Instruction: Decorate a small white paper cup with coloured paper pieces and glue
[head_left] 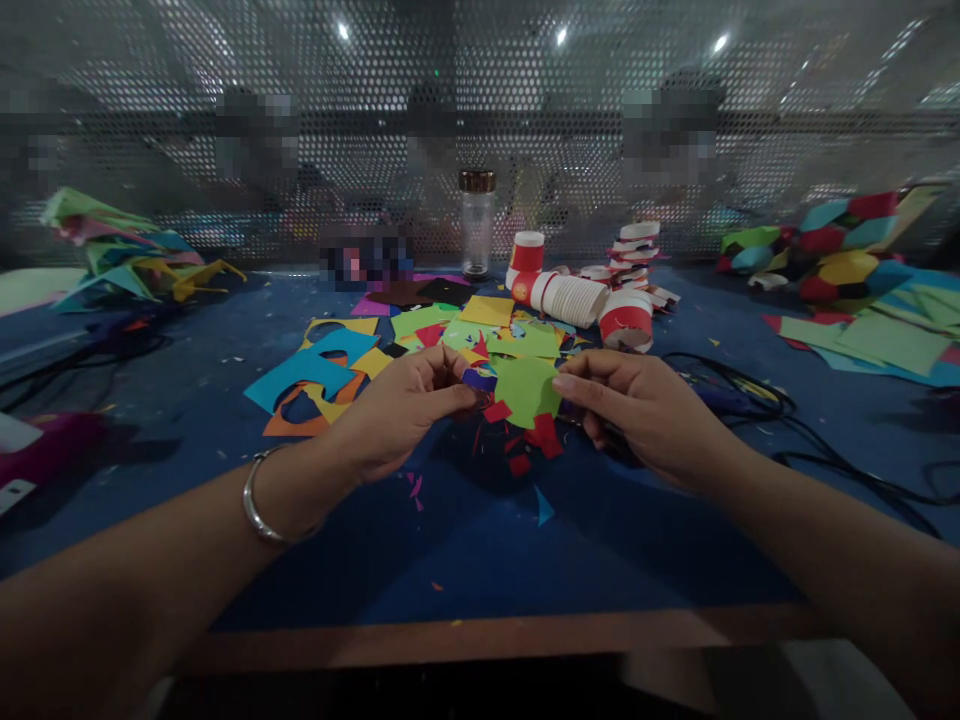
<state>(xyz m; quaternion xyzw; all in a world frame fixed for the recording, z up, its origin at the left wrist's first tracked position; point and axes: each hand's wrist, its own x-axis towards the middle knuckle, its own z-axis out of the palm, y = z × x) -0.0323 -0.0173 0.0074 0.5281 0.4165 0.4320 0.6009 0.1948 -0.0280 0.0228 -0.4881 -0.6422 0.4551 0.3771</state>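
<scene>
My left hand is closed in a pinch, with a small blue-purple piece of paper at its fingertips. Opposite it, my right hand pinches the edge of a light green piece of paper between thumb and fingers. Something dark shows under the right fingers, too shadowed to name. Red paper scraps lie just below the green piece. Behind both hands spreads a pile of coloured paper cuttings, with blue sheets with cut-out holes near the left hand.
Red and white paper cups stand and lie behind the pile, near a clear bottle. Black cables run along the right. More paper sits far right. A perforated metal screen closes off the blue table.
</scene>
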